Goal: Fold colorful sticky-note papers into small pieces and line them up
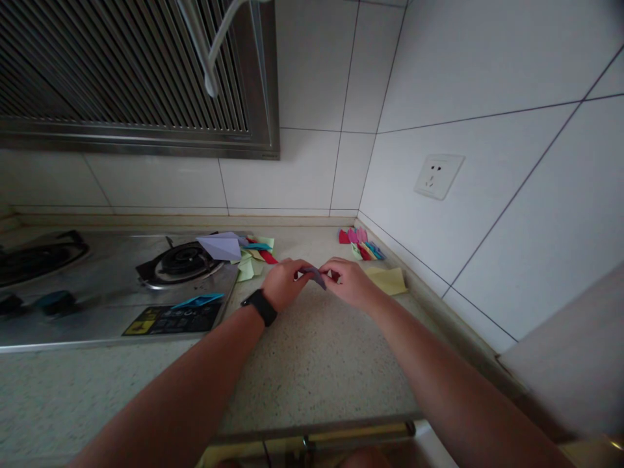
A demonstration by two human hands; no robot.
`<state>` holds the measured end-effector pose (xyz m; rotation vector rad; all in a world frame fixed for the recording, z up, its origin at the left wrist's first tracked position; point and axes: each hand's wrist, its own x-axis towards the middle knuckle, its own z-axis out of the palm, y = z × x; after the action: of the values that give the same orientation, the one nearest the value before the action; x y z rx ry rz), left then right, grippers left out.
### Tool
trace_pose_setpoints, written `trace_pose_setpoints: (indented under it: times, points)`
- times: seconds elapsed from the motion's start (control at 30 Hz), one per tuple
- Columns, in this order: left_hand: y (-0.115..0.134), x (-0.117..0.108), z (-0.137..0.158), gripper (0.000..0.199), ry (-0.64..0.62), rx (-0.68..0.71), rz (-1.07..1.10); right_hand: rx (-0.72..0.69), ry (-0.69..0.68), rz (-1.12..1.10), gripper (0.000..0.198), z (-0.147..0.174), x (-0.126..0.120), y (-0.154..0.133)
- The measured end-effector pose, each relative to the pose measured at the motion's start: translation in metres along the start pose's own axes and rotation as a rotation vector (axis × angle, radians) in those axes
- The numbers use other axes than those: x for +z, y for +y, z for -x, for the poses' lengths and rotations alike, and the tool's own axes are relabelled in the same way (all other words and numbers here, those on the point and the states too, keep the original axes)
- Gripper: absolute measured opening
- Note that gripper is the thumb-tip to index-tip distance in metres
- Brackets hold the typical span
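From my end I have both hands out over the table (pixel 312 370), and the purple paper (pixel 316 277) is between them, bent into a curve. My left grip (pixel 285 283) has it pinched by one end, thumb against fingers, and my right grip (pixel 345 279) is pinching the other; I can't tell whether the paper touches the table below. A black watch (pixel 263 307) sits on my left wrist. Just beyond my left grip I see red paper (pixel 268 257) and green paper (pixel 249 266), with the lavender paper (pixel 221 246) next to them, overlapping the edge of a burner (pixel 182 261) on the stove (pixel 114 260). Nearer me, blue paper (pixel 199 300) lies over the stove's black label (pixel 166 322). Yellow paper (pixel 390 279) lies just right of my right grip, and farther back, near the corner, is a cluster of coloured scraps (pixel 363 244)
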<state>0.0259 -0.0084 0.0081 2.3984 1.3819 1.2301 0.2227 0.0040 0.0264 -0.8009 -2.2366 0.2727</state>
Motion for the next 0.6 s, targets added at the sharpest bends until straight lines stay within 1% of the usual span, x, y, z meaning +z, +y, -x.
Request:
trace_pose_setpoints:
  times: [0.13,0.27,0.33,0.5,0.6]
  points:
    - [-0.0015,0.0008,0.0000,0.015,-0.013,-0.017,0.005,0.036,-0.008,0.012,0.010,-0.0002,0.0005,0.0017]
    - [-0.0018,0.0010,0.0000,0.015,-0.021,-0.025,0.003,0.135,-0.064,0.019,0.009,0.0007,0.0017,0.0046]
    - [-0.0017,0.0010,-0.0004,0.015,-0.022,-0.021,0.008,0.162,-0.078,0.007,0.009,0.0013,0.0025,0.0050]
    - [-0.0035,0.0019,-0.0017,0.015,-0.011,-0.021,0.048,0.142,-0.036,-0.046,0.008,0.0012,0.0040,0.0041]
    - [-0.0058,0.0031,-0.0019,0.015,-0.016,-0.031,0.063,0.112,-0.014,-0.030,0.008,0.0004,0.0049,0.0050]
